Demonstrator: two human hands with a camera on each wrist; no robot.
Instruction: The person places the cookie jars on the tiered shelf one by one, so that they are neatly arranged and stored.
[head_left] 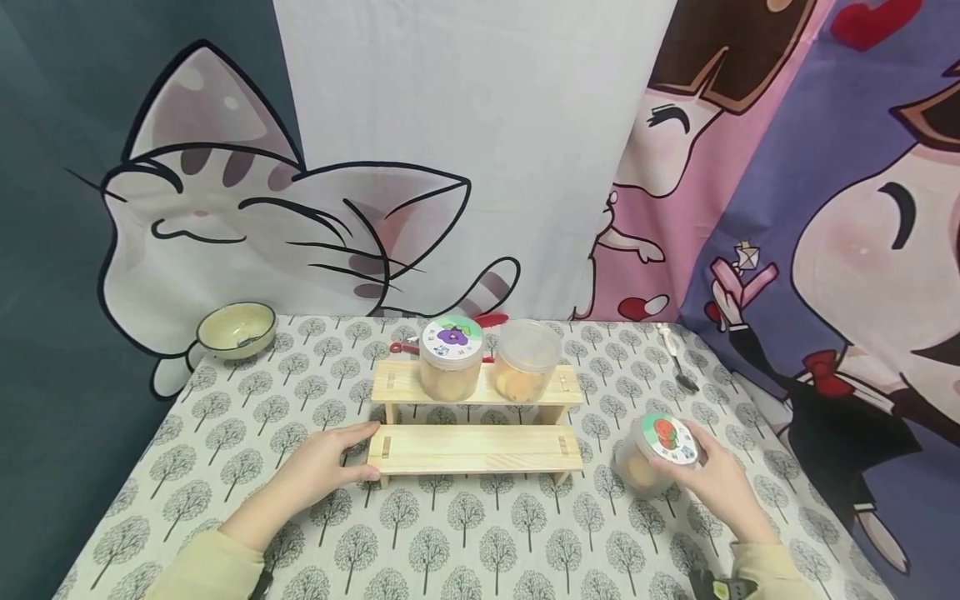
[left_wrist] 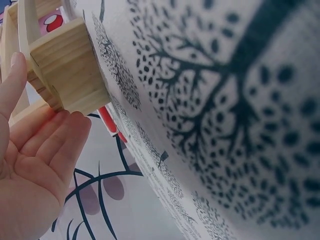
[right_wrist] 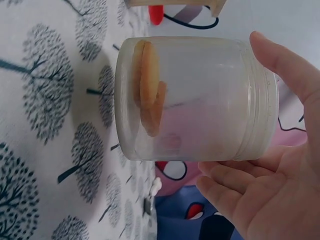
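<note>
My left hand (head_left: 333, 458) grips the left end of the lower step of a two-step wooden shelf (head_left: 472, 461). In the left wrist view the thumb lies on one side of the wooden end (left_wrist: 70, 65) and the fingertips on another. Out to the right, my right hand (head_left: 716, 479) holds a clear plastic jar (head_left: 637, 467) around its lid, which bears a red fruit sticker. Orange-brown pieces (right_wrist: 147, 85) lie at the jar's bottom, close over the tablecloth. On the upper step stand a jar with a purple-flower lid (head_left: 452, 362) and a jar with a plain translucent lid (head_left: 528, 358).
A cream bowl (head_left: 236, 337) sits at the back left of the tree-print tablecloth (head_left: 465, 533). A dark spoon with a white handle (head_left: 678, 367) lies at the back right. Behind the shelf, red items (head_left: 491, 319) partly show. A cartoon curtain (head_left: 480, 125) hangs behind.
</note>
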